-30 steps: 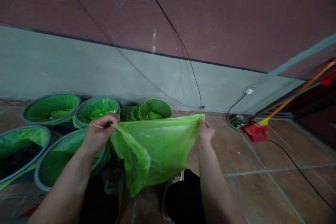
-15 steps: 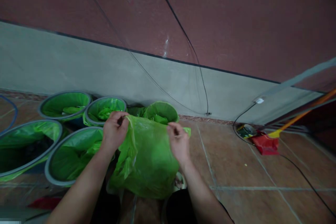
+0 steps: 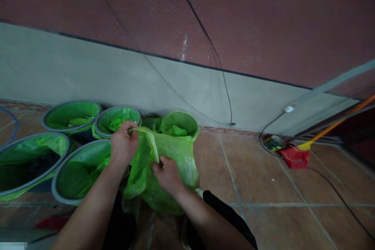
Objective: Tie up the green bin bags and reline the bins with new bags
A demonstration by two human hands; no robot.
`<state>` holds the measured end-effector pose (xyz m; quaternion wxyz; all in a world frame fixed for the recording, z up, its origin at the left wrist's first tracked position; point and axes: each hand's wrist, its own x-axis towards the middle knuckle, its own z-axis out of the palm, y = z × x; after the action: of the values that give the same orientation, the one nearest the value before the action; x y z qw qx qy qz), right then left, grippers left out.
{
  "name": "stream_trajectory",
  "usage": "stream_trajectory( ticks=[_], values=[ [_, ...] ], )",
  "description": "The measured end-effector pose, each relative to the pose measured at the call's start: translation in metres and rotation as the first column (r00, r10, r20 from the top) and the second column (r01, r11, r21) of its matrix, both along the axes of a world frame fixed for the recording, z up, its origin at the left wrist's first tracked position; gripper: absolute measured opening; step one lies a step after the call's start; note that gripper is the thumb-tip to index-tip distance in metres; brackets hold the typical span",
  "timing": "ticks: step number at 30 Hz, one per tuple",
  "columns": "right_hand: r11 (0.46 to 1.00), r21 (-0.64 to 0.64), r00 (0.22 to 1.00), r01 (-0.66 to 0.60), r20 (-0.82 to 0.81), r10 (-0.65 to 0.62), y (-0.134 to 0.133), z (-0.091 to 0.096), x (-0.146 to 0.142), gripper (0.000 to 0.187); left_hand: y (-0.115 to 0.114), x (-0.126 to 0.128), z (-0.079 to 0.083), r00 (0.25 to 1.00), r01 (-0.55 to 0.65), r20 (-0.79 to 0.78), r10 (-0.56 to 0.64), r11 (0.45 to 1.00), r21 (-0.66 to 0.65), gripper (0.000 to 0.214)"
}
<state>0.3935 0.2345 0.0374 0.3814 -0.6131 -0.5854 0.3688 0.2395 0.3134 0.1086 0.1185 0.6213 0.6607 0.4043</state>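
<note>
A thin green plastic bag (image 3: 178, 156) hangs in front of me above the tiled floor. My left hand (image 3: 123, 144) is closed on its top edge at the left. Lower down, my right hand (image 3: 166, 174) is closed on a fold at the middle of the bag. Right behind the bag stands a small bin lined in green (image 3: 181, 124). My black-clad knee (image 3: 219, 211) shows below the bag.
Several grey-rimmed bins with green liners stand at the left: the nearest (image 3: 82, 172), one at the far left (image 3: 29, 164), two at the back (image 3: 72, 114) (image 3: 117, 119). A red dustpan (image 3: 294, 157) and orange broom handle (image 3: 336, 125) lie at the right. Black cables (image 3: 331, 189) cross the floor.
The bag was stretched wide between both hands; my right hand has come in to the left and down, and the bag now hangs bunched between the hands.
</note>
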Motion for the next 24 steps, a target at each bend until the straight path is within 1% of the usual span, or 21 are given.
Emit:
stream_trajectory(
  ticks=[2,3,5,7,10,12,13,14,15,17,19,20,21,22,23,24],
  values=[
    [0.998,0.053,0.993,0.042,-0.115,-0.036,0.008,0.007,0.020,0.016,0.003,-0.019,0.002,0.983,-0.157,-0.096,0.153,0.987,-0.027,0.016],
    [0.995,0.068,0.982,0.071,-0.178,-0.058,0.011,0.010,0.031,0.014,0.005,-0.028,0.002,0.969,-0.217,-0.133,0.209,0.975,-0.044,0.017],
    [0.986,0.097,0.966,0.136,-0.232,-0.110,0.017,0.015,0.051,0.017,0.007,-0.042,0.001,0.944,-0.297,-0.174,0.282,0.952,-0.072,0.017],
    [0.969,0.134,0.961,0.208,-0.211,-0.177,0.021,0.019,0.069,0.021,0.008,-0.049,-0.001,0.942,-0.306,-0.174,0.287,0.947,-0.094,0.016],
    [0.930,0.190,0.940,0.313,-0.204,-0.275,0.025,0.025,0.087,0.027,0.009,-0.049,-0.003,0.966,-0.236,-0.132,0.223,0.967,-0.093,0.017],
    [0.911,0.210,0.923,0.355,-0.234,-0.305,0.026,0.031,0.095,0.029,0.008,-0.047,-0.003,0.973,-0.209,-0.121,0.198,0.974,-0.088,0.021],
    [0.916,0.209,0.925,0.343,-0.246,-0.290,0.026,0.034,0.097,0.030,0.007,-0.048,-0.001,0.972,-0.214,-0.122,0.202,0.972,-0.097,0.023],
    [0.932,0.199,0.935,0.302,-0.250,-0.250,0.025,0.037,0.099,0.030,0.007,-0.049,0.000,0.969,-0.227,-0.122,0.214,0.967,-0.112,0.026],
    [0.956,0.179,0.951,0.235,-0.248,-0.187,0.024,0.040,0.101,0.032,0.006,-0.051,0.001,0.966,-0.244,-0.116,0.230,0.961,-0.131,0.029],
    [0.992,0.116,0.973,0.043,-0.231,-0.015,0.018,0.046,0.101,0.039,0.006,-0.057,0.003,0.955,-0.295,-0.083,0.285,0.942,-0.161,0.033],
    [0.987,0.054,0.971,-0.152,-0.181,0.159,0.013,0.049,0.101,0.039,0.007,-0.065,0.000,0.941,-0.336,-0.022,0.338,0.927,-0.163,0.036],
    [0.977,0.040,0.968,-0.209,-0.132,0.212,0.011,0.050,0.103,0.035,0.008,-0.069,-0.003,0.935,-0.348,0.021,0.355,0.925,-0.154,0.037],
    [0.974,0.042,0.972,-0.221,-0.069,0.224,0.010,0.050,0.106,0.030,0.010,-0.073,-0.007,0.928,-0.352,0.072,0.365,0.925,-0.145,0.037],
    [0.982,0.065,0.984,-0.179,0.005,0.179,0.010,0.050,0.111,0.026,0.012,-0.076,-0.011,0.918,-0.356,0.134,0.373,0.925,-0.132,0.037],
    [0.990,0.111,0.994,-0.084,0.081,0.075,0.011,0.050,0.118,0.025,0.014,-0.079,-0.015,0.906,-0.357,0.200,0.374,0.927,-0.118,0.036],
    [0.984,0.173,0.987,0.044,0.145,-0.070,0.013,0.049,0.127,0.026,0.016,-0.080,-0.020,0.887,-0.362,0.266,0.377,0.926,-0.106,0.035]
  ],
)
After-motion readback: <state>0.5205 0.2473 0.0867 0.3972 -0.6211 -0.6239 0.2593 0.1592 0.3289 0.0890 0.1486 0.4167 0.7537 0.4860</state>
